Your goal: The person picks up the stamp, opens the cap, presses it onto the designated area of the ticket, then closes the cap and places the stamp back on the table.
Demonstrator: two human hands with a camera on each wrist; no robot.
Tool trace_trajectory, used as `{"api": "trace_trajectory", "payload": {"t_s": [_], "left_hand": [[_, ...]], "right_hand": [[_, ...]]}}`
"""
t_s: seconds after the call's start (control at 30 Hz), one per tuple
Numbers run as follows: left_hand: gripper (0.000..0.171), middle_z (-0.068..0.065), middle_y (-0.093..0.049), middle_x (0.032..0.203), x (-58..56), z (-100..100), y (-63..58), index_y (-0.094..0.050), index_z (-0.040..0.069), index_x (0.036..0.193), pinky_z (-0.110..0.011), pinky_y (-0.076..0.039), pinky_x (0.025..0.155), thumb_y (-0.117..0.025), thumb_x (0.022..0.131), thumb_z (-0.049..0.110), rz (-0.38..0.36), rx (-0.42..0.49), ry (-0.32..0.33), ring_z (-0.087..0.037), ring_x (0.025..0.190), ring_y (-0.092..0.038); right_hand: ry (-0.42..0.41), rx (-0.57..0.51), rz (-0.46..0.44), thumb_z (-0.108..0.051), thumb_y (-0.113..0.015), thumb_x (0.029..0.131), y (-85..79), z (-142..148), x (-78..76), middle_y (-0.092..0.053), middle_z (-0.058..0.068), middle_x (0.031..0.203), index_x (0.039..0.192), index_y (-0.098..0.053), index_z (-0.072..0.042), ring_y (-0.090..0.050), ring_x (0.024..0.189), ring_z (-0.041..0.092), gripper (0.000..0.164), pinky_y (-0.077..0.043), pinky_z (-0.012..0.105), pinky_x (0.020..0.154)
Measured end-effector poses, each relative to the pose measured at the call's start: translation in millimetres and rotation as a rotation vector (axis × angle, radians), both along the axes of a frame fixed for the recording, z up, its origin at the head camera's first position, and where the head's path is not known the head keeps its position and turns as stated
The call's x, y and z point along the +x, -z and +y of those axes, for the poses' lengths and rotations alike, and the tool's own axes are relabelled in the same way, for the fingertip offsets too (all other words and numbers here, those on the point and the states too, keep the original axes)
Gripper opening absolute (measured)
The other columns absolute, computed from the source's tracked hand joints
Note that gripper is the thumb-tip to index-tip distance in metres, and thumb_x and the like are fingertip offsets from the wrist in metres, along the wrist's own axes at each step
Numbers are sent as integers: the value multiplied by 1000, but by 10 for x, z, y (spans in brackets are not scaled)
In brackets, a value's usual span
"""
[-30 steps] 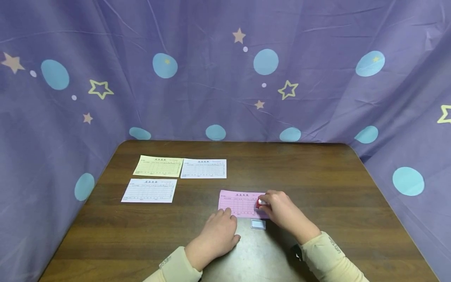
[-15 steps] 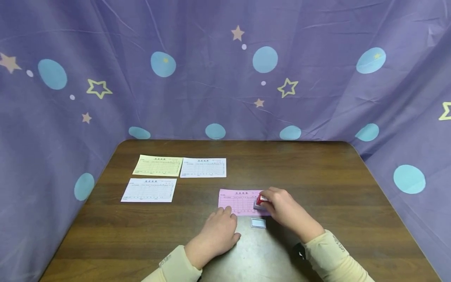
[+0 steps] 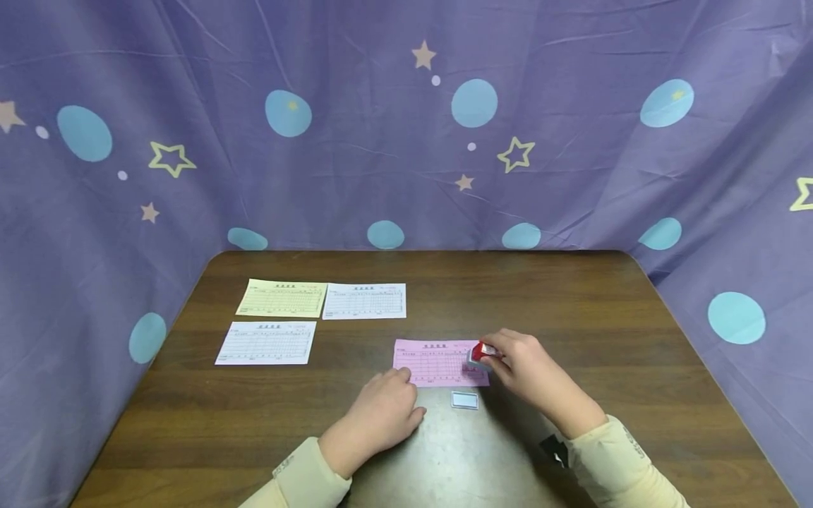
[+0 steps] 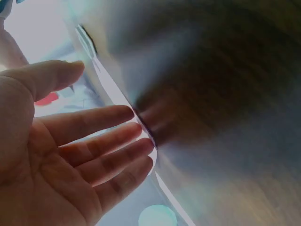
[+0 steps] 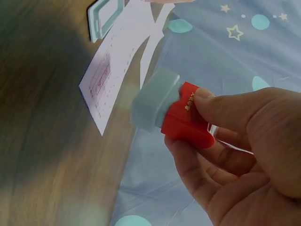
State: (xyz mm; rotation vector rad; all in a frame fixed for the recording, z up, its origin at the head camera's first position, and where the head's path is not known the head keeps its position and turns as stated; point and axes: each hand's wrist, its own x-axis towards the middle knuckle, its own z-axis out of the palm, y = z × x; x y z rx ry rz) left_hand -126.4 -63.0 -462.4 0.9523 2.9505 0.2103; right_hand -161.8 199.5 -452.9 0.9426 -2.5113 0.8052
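Note:
A pink printed form (image 3: pixel 432 361) lies on the table in front of me. My right hand (image 3: pixel 527 367) pinches the red grip of a self-inking stamp (image 5: pixel 183 117) between thumb and fingers. In the right wrist view the stamp is tilted, its pale translucent base raised clear of the paper. A reddish rectangular imprint (image 5: pixel 101 81) shows near one corner of the form. My left hand (image 3: pixel 377 411) rests at the form's lower left, fingers extended onto its near edge (image 4: pixel 108 84). Just below the form sits a small rectangular stamp cap (image 3: pixel 465 400), pale with a dark outline.
A yellow form (image 3: pixel 281 298), a white form (image 3: pixel 365 301) beside it and another white form (image 3: pixel 265 343) lie at the table's left. The wooden table (image 3: pixel 571 303) ends at a purple patterned curtain (image 3: pixel 381 162) behind. A small black object (image 3: pixel 555 450) shows by the right sleeve.
My right hand has lifted the stamp off the pink form and moved slightly right, tilting it; an imprint now shows there. The left hand has slid slightly left.

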Motion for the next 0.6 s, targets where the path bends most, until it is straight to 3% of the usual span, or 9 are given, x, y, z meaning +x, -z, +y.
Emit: {"api": "trace_trajectory", "payload": {"t_s": [0.27,0.6], "left_hand": [[39,-5,-53,80,-29,63,23,-65,7,63,-42,-51,67,-75,88,36,-44,-7,17,-22,73,-56],[35,-5,-54,85,-85,168,44,-69,4,77,-43,-53,67,-76,88,36,-39,5,-4,-23,80,-58]], "right_hand": [[-86,-17,30,12,-84,71,9,53,180,-67,2,84,96,-71,1,-63,72,11,30,-55,30,63],[-80,-35,46,10,-84,72,-40,126,273,-67,-1,84,97,-72,-2,-62,73,9,30,-54,26,65]]}}
